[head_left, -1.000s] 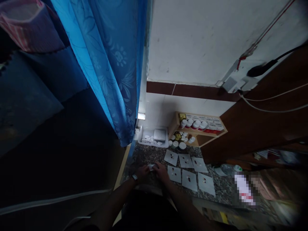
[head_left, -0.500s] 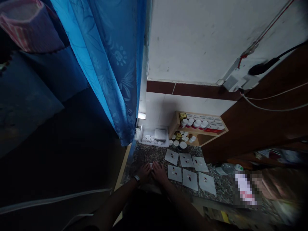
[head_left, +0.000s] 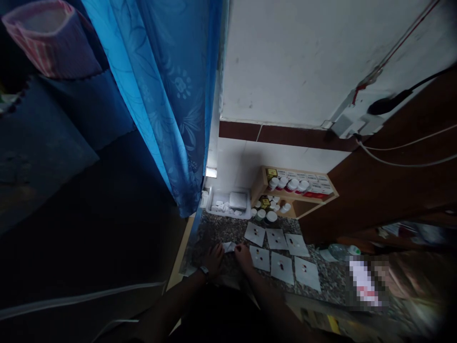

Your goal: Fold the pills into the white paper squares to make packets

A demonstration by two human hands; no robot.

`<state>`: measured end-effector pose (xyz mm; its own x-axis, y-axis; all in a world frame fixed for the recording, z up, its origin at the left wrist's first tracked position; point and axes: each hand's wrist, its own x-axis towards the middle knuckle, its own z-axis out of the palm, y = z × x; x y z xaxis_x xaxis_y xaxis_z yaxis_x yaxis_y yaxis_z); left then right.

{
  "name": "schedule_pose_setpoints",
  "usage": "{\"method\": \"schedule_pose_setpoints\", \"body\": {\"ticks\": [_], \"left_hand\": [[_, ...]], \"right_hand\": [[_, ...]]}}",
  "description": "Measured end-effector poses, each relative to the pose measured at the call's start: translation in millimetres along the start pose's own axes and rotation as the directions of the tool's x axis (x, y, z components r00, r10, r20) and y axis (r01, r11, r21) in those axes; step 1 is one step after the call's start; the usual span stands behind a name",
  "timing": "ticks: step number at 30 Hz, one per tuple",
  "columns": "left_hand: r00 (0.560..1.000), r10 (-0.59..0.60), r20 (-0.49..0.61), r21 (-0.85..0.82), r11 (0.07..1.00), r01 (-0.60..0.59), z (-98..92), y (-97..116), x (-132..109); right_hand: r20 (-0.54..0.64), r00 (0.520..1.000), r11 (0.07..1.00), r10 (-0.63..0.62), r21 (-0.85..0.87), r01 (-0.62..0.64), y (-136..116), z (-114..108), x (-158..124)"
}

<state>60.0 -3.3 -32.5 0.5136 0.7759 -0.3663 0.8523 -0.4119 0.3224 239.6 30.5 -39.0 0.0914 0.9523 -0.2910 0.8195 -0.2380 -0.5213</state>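
Note:
A small folded white paper lies on the speckled stone counter, between my two hands. My left hand, with a band on its wrist, holds the left end of the paper under its fingertips. At the right end, my right hand has its fingers curled in and pinches the paper. Just right of that hand, flat paper squares lie in two rows, among them a front-left one and a front-right one. Small white, red and dark pills rest on them.
A white plastic tray with small folded papers stands at the back wall. Beside it, a wooden shelf holds pill bottles and boxes. A clear bottle lies at the right. A blue curtain hangs at the left.
My right hand has shifted right and curled its fingers, away from the left hand. More of the folded paper shows between them. The view has moved slightly.

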Motion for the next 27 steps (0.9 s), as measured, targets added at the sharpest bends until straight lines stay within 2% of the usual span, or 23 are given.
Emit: {"method": "schedule_pose_setpoints", "body": {"ticks": [4, 9, 12, 15, 17, 20, 22, 24, 25, 27], "left_hand": [[0.999, -0.032, 0.027, 0.009, 0.999, 0.032, 1.1, 7.5, -0.6], [0.996, -0.091, 0.012, -0.047, 0.995, 0.092, 6.7, 15.0, -0.3], [0.991, -0.108, -0.081, -0.154, 0.984, 0.094, 12.1, 15.5, 1.9], [0.959, -0.156, -0.237, -0.336, 0.939, 0.069, 16.4, 12.8, 10.7], [0.918, -0.255, -0.303, -0.512, 0.856, 0.069, 18.5, 10.8, 20.8], [0.829, -0.501, -0.249, -0.773, 0.618, 0.142, 19.6, 9.1, 37.7], [0.795, -0.568, -0.215, -0.870, 0.480, 0.108, 17.9, 8.2, 46.3], [0.793, -0.576, -0.199, -0.917, 0.396, 0.057, 14.1, 6.1, 51.1], [0.806, -0.560, -0.191, -0.926, 0.375, 0.041, 11.9, 4.5, 52.3], [0.864, -0.478, -0.156, -0.928, 0.370, 0.037, 7.6, 0.0, 52.8]], "right_hand": [[0.016, 1.000, 0.996, -0.009, 0.084, 0.008, -6.9, 5.7, 1.1], [-0.037, 0.999, 0.994, -0.024, 0.104, 0.028, -13.9, 6.1, -0.6], [-0.071, 0.997, 0.993, -0.012, 0.113, 0.020, -16.8, 6.5, -2.5], [-0.075, 0.996, 0.993, -0.044, 0.110, 0.052, -17.9, 6.5, -3.8], [-0.072, 0.992, 0.989, -0.101, 0.102, 0.108, -17.6, 5.6, -4.3], [-0.046, 0.973, 0.970, -0.224, 0.087, 0.228, -16.9, 3.9, -5.0], [-0.012, 0.953, 0.950, -0.302, 0.081, 0.302, -17.2, 3.0, -5.5], [0.023, 0.932, 0.930, -0.361, 0.087, 0.358, -18.5, 2.0, -6.1], [0.036, 0.920, 0.918, -0.390, 0.096, 0.385, -19.4, 1.2, -6.5], [0.049, 0.895, 0.893, -0.443, 0.117, 0.435, -21.7, -1.0, -7.5]]}}
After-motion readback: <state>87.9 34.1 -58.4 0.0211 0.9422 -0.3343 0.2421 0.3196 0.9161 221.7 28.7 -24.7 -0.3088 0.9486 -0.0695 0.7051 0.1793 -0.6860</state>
